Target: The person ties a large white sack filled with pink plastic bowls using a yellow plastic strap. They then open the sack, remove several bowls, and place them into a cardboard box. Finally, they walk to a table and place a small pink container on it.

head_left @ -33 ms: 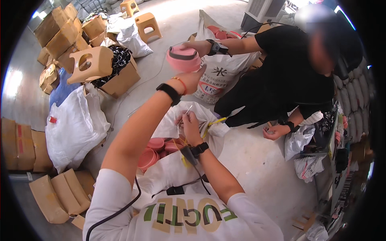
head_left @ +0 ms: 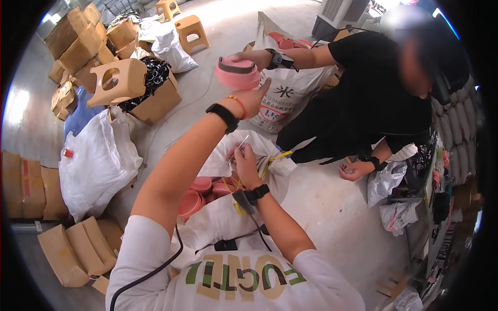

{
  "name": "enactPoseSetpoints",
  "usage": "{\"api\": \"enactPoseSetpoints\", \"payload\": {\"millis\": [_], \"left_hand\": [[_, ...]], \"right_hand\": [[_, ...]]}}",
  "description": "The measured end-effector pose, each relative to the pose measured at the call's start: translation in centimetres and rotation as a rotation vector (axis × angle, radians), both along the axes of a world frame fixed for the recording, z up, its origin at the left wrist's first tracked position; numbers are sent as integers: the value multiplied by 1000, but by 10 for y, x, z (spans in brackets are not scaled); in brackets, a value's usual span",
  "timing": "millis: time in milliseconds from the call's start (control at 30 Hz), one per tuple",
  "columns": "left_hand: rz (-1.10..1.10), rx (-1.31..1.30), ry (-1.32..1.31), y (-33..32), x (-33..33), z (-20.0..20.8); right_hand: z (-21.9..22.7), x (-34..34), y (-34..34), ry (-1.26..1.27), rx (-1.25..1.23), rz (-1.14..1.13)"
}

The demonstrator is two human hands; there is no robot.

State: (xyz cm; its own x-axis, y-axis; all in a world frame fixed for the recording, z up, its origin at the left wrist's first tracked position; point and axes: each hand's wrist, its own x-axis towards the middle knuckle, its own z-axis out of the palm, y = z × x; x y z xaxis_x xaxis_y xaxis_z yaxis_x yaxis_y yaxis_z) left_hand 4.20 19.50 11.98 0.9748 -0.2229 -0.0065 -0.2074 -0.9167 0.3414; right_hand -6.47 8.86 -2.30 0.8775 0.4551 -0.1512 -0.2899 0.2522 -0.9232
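A pink round container [head_left: 236, 78] with a grey strap-like band across its top is gripped by a co-worker's hand [head_left: 255, 58]. Against its near side is my left hand [head_left: 250, 101], thumb stretched out and apart; the container hides the other fingers. Lower down, my right hand [head_left: 245, 160] is closed round a slim, pointed metal tool [head_left: 243, 141], whose exact kind is unclear. Just beyond that hand lies white sacking [head_left: 220, 159]. Several pink round pieces [head_left: 192, 202] show in the open sack below my forearms.
The co-worker in black [head_left: 373, 93] sits opposite, the other hand [head_left: 355, 170] low at right. A printed white sack [head_left: 282, 96] with pink pieces stands ahead. At left are cardboard boxes [head_left: 78, 254], a tan stool [head_left: 119, 80] and a white bag [head_left: 98, 166].
My left hand has shifted slightly up and right, its thumb rising beside the container. The co-worker's grip and my right hand look nearly the same.
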Motion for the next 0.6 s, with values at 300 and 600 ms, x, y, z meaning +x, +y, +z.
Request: {"api": "enactPoseSetpoints", "payload": {"millis": [300, 600], "left_hand": [[110, -431, 102, -3, -36, -33], [296, -1080, -29, 25, -141, -87]], "right_hand": [[3, -3, -2, -338, -144, -157], [85, 42, 37, -496, -130, -150]]}}
